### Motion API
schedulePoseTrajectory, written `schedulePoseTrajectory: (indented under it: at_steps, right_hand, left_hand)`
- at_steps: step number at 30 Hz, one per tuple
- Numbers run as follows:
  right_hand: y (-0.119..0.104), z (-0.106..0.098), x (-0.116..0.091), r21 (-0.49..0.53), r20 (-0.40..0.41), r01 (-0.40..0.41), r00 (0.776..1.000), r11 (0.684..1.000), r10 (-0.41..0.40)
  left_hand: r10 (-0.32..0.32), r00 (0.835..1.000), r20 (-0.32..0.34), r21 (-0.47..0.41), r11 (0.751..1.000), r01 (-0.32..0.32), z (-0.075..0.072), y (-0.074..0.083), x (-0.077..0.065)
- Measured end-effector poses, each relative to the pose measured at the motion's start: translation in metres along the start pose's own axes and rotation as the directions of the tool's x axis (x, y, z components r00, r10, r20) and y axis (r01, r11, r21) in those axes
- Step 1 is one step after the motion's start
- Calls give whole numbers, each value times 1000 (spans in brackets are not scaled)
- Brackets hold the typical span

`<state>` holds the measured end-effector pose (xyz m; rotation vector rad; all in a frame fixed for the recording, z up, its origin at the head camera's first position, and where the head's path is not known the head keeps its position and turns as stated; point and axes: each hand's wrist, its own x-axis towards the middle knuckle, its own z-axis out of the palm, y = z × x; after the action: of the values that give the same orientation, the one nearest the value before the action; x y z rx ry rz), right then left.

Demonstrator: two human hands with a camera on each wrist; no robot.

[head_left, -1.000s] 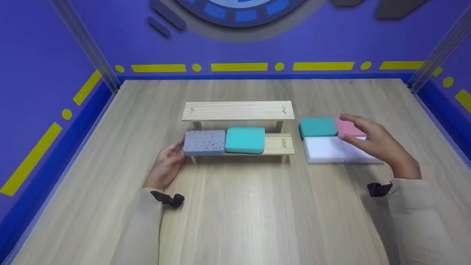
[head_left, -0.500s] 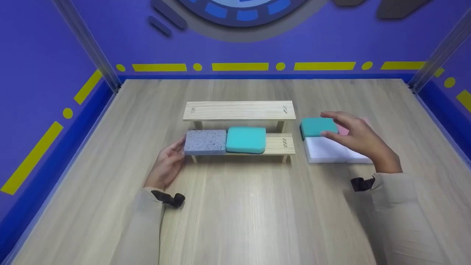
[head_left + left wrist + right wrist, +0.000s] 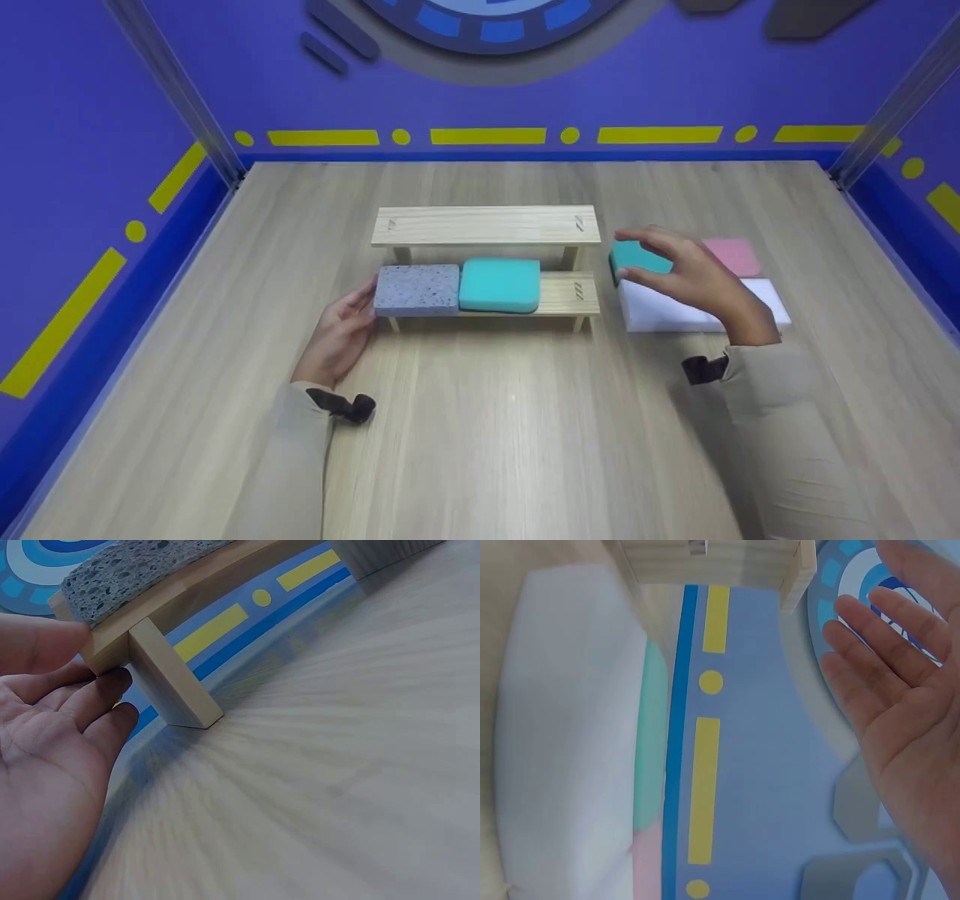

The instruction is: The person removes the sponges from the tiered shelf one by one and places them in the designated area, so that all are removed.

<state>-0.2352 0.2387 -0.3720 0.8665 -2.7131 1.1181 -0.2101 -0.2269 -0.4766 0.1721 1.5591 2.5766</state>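
Note:
My left hand [image 3: 339, 331] grips the left end of the lower front board [image 3: 562, 292] of a small wooden stand. In the left wrist view its thumb lies at the board's edge and the fingertips curl under the end. On that board a grey porous sponge [image 3: 417, 290] and a teal sponge [image 3: 500, 285] lie side by side. Over the sponges at the right, my right hand [image 3: 686, 276] hovers with fingers spread and holds nothing. Below it are a second teal sponge [image 3: 637, 257], partly hidden by the hand, a pink sponge [image 3: 736, 257] and white sponges [image 3: 651, 309].
The stand's higher back board [image 3: 486, 226] is bare. Blue printed walls [image 3: 480, 105] enclose the wooden tabletop [image 3: 480, 420] at the back and both sides. In the right wrist view the white sponge [image 3: 570, 727] looms close to the camera.
My right hand has moved left, from over the pink and white sponges to over the teal one, uncovering the pink sponge. The left hand and the stand have stayed put.

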Motion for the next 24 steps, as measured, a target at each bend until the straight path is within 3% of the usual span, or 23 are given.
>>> schedulePoseTrajectory:
  at_steps: [24]
  right_hand:
    - [-13,30,12,23,65,24,998,999,-25]
  left_hand:
    - [-5,1000,-3,14,1000,5,0,0,-1]
